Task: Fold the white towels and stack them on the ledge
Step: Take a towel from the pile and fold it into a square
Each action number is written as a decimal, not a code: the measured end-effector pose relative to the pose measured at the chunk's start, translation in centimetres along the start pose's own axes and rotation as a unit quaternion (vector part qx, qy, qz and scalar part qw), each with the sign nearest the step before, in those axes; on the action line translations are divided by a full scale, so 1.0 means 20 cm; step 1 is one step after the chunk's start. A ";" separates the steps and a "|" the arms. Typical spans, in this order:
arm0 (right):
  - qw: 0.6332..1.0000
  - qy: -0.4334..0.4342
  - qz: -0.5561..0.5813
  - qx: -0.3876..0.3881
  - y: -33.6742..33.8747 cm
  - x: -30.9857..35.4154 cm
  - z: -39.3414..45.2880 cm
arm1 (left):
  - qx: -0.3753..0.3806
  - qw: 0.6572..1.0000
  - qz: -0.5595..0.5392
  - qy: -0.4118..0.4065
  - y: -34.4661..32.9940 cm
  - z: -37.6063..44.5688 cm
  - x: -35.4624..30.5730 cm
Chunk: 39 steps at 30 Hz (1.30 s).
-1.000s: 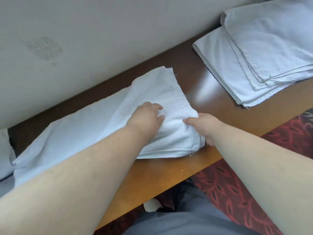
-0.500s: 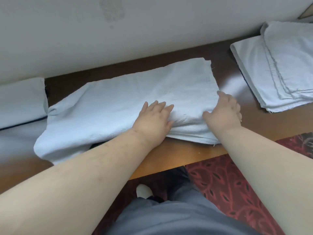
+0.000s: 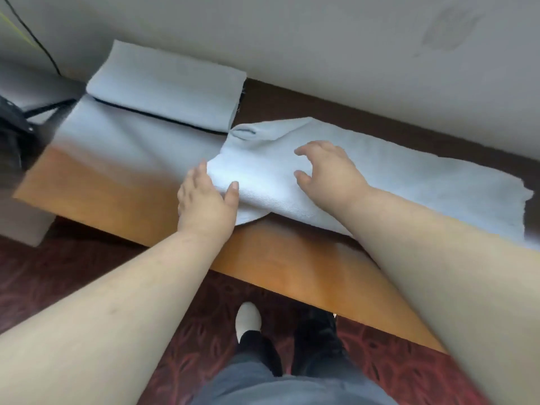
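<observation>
A long white towel (image 3: 409,182) lies folded lengthwise along the wooden ledge (image 3: 117,197), its right end reaching the frame's right edge. My left hand (image 3: 204,203) is at the towel's left end, thumb on top and fingers along the edge, pinching the cloth. Just to the right, my right hand (image 3: 330,171) sits on top of the towel with bent fingers that grasp nothing. A folded white towel (image 3: 163,89) lies at the back left on another flat white towel (image 3: 131,141).
A pale wall (image 3: 292,39) runs right behind the ledge. A black object (image 3: 11,127) and a thin cable (image 3: 35,39) are at the far left. Below the ledge's front edge are red patterned carpet (image 3: 87,267) and my feet.
The view has swung left, so the stack of towels on the right is out of sight. Both hands have moved from the towel's right end to its left end.
</observation>
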State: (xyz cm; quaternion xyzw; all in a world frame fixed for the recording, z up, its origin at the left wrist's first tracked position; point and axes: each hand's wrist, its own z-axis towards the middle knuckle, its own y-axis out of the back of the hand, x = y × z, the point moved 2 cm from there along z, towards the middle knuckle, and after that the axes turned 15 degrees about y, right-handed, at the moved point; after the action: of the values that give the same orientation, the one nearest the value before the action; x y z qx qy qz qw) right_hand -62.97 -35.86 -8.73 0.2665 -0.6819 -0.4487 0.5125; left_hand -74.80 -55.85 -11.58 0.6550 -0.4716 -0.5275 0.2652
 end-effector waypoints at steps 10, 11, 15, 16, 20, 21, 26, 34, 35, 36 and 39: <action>0.990 0.017 -0.059 0.126 -0.17 0.02 0.71 | 0.174 0.970 -0.101 0.137 -0.01 0.09 0.19; 0.990 0.019 -0.060 0.124 -0.17 0.01 0.75 | 0.176 0.966 -0.116 0.149 -0.01 0.09 0.19; 1.000 -0.013 0.025 0.008 -0.11 -0.02 0.84 | 0.186 0.939 -0.231 0.176 -0.03 0.06 0.22; 0.998 -0.035 0.042 -0.035 -0.08 -0.04 0.86 | 0.195 0.927 -0.259 0.186 -0.04 0.05 0.24; 0.998 -0.050 -0.017 -0.027 -0.04 -0.06 0.97 | 0.207 0.907 -0.295 0.219 -0.07 0.03 0.27; 0.998 -0.053 -0.026 -0.021 -0.05 -0.06 0.99 | 0.210 0.913 -0.274 0.220 -0.06 0.04 0.27; 0.996 -0.062 0.062 -0.016 -0.12 -0.07 1.00 | 0.184 0.963 -0.118 0.158 0.03 0.16 0.30; 0.973 -0.061 0.194 -0.109 -0.17 0.01 0.37 | 0.169 0.833 -0.414 0.326 0.00 0.03 0.26; 0.968 -0.068 0.201 -0.133 -0.17 0.02 0.25 | 0.191 0.781 -0.487 0.342 -0.02 -0.01 0.26; 0.963 -0.076 0.208 -0.155 -0.18 0.03 0.12 | 0.213 0.731 -0.548 0.347 -0.04 -0.06 0.25; 0.952 -0.112 0.228 -0.173 -0.22 0.08 -0.19 | 0.255 0.623 -0.638 0.374 -0.11 -0.19 0.22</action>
State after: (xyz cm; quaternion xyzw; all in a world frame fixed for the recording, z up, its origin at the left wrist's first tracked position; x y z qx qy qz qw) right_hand -60.34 -40.53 -11.49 -0.0408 -0.6894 -0.4581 0.5596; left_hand -70.58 -59.53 -14.22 0.9738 0.0881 -0.1327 -0.1621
